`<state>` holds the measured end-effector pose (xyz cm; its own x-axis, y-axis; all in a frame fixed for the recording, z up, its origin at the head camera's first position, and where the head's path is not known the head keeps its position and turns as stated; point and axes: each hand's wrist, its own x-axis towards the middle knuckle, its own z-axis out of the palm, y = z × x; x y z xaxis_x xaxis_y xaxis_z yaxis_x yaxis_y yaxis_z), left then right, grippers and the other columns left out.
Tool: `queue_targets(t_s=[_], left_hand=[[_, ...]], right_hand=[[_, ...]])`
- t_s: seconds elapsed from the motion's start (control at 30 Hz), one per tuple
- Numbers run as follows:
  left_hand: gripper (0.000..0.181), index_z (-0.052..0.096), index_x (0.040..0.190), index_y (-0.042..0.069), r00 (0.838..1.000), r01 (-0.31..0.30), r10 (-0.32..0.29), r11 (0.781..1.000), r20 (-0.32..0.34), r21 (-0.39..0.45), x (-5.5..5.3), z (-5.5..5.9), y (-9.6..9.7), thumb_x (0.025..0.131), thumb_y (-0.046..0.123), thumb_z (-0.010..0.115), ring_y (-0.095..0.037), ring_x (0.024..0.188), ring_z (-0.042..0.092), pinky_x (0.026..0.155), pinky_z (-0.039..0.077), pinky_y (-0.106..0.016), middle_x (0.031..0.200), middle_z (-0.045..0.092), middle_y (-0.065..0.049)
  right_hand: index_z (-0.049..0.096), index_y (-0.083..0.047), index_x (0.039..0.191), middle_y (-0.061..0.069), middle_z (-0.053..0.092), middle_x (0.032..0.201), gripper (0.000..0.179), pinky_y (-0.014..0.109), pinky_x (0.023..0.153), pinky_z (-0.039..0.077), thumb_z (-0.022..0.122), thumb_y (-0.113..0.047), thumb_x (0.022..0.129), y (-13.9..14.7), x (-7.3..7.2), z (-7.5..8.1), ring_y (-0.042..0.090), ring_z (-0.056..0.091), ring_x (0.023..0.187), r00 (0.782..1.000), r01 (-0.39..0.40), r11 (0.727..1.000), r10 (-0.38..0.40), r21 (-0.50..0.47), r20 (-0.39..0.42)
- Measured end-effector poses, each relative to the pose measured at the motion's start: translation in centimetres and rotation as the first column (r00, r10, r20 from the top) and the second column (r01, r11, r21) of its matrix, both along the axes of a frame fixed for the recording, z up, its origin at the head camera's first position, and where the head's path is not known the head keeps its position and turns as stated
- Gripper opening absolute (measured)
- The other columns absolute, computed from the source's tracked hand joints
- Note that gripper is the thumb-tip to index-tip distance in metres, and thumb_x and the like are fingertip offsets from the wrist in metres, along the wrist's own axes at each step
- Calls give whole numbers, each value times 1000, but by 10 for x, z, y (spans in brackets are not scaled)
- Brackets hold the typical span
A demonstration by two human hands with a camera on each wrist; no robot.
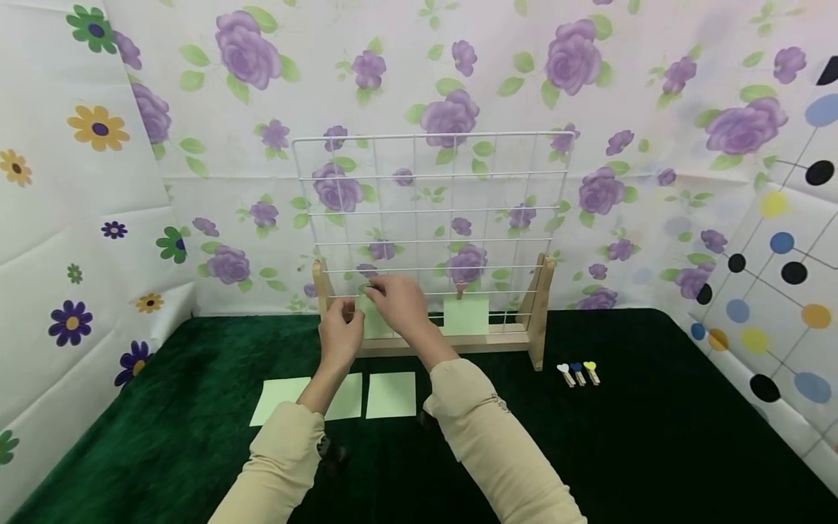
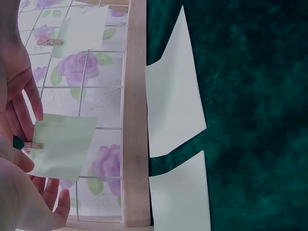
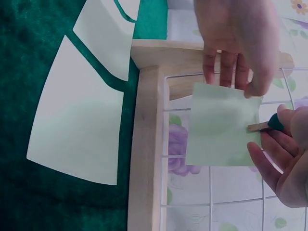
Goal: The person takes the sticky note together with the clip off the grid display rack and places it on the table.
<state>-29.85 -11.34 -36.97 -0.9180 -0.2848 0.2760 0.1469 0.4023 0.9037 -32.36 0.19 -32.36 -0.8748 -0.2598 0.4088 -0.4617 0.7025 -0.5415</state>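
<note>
A pale green paper square (image 1: 375, 322) lies against the white wire grid (image 1: 432, 137), low on its left side. My left hand (image 1: 341, 337) pinches the paper's left edge, thumb in front and other fingers partly hidden behind it. At the top edge, a small wooden clothespin (image 3: 259, 127) with a dark green decoration straddles the paper. My right hand (image 3: 288, 156) pinches that clothespin at its decorated end. Whether its jaws also catch a grid wire is hard to see. Farther right, another green paper square (image 1: 467, 317) hangs from the grid by a clothespin (image 1: 461, 290) with a pinkish decoration.
Several pale green papers (image 1: 391, 395) lie on the dark green cloth (image 1: 628, 444) before the rack. Three clothespins (image 1: 577, 373) with white, blue and yellow hearts lie to the right. Wooden uprights (image 1: 540, 313) and a base bar (image 1: 478, 340) support the grid.
</note>
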Motion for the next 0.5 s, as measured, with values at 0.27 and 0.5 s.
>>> queue_targets(t_s=[0.27,0.5], left_hand=[[28,59,116,-4,999,-36,36,999,-6,10,-6,3,-1,96,12,49,-33,106,56,87,46,-46,114,61,-21],[24,62,110,-6,998,-55,55,998,-44,6,-8,4,-1,98,12,51,-33,99,58,85,47,-46,105,63,-21]], right_hand=[[73,-11,113,1,72,90,25,22,52,36,65,-26,94,-4,-3,-5,11,51,60,996,37,999,-37,4,-87],[75,-15,110,0,73,97,22,22,55,43,69,-24,90,-5,-3,-9,12,63,71,987,81,997,-79,12,-138]])
